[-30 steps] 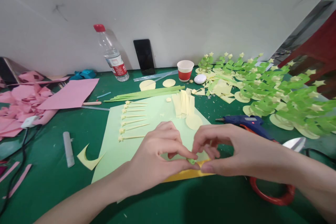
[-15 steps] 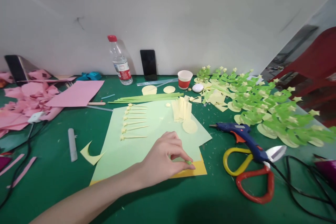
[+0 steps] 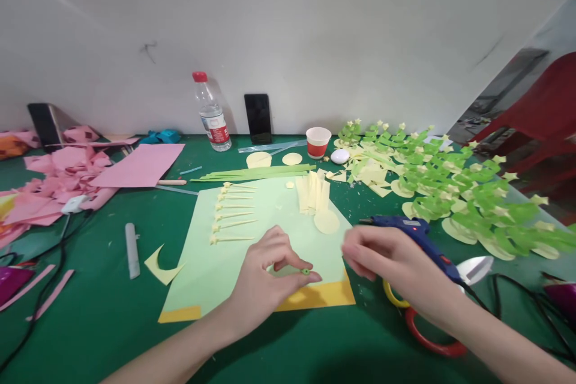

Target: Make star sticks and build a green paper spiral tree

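Pinching a small rolled green paper coil [image 3: 305,272] between thumb and forefinger, our left hand [image 3: 272,271] is holding it over the pale green sheet [image 3: 275,204], near the yellow paper edging [image 3: 328,295]. We are judging it light and springy, liable to unwind or flatten, so we are favouring gentle fingertip pressure on its outer wrap. Our right hand [image 3: 387,252] is hovering nearby, fingers curled; we are not managing to tell whether it is gripping anything. Behind it, a blue glue gun [image 3: 411,225] is lying beside scissors [image 3: 474,269]. Leftward, star-tipped stems [image 3: 234,207] are lying.
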{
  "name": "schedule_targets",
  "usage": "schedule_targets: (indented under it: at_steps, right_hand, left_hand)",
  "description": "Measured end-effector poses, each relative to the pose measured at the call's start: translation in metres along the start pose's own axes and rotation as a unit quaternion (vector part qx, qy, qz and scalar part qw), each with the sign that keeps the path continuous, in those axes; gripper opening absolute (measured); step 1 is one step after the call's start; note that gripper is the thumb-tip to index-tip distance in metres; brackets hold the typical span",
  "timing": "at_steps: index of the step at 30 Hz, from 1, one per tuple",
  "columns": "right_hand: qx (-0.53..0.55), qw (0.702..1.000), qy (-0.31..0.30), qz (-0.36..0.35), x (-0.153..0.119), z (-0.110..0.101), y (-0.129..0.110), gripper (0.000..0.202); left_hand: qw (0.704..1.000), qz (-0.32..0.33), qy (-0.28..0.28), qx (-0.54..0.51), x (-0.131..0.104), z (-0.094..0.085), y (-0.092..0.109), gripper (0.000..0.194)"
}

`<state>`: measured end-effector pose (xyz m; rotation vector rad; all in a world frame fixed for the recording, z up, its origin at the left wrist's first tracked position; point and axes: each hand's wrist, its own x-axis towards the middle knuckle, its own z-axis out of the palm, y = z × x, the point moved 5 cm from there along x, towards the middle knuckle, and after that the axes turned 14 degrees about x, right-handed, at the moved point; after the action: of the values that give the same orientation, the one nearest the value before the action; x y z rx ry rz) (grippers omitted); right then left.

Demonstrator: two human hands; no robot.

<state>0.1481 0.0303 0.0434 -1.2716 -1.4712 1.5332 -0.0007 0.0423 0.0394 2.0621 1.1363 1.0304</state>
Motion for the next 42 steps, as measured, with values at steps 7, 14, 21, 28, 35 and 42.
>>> schedule_targets:
  at_steps: [7,14,21,28,35,42]
  right_hand:
    - [0.219,0.957,-0.127,0.143,0.015,0.026,0.024,0.039]
    - [0.276,0.945,-0.087,0.153,0.017,0.02,0.033,0.033]
    - [0.3,0.938,-0.055,0.164,0.019,0.018,0.036,0.033]
    - [0.275,0.952,-0.011,0.136,0.018,0.009,0.031,0.036]
    - [0.18,0.979,0.057,0.08,0.018,-0.002,0.026,0.027]
    - [0.054,0.997,-0.032,-0.039,0.014,0.008,0.009,0.032]
  left_hand:
    - [1.0,0.001,-0.027,-0.003,-0.002,0.013,-0.004,0.035]
    - [0.997,-0.016,-0.075,0.026,0.001,0.018,-0.007,0.01]
    - [0.997,0.041,-0.004,0.069,0.002,0.009,-0.006,0.013]
    - [0.989,0.09,0.002,0.121,0.004,0.004,0.003,0.012]
    - [0.995,0.066,-0.006,0.076,0.004,-0.001,0.005,0.01]
    - [0.965,-0.135,-0.136,-0.179,0.002,0.012,-0.007,0.014]
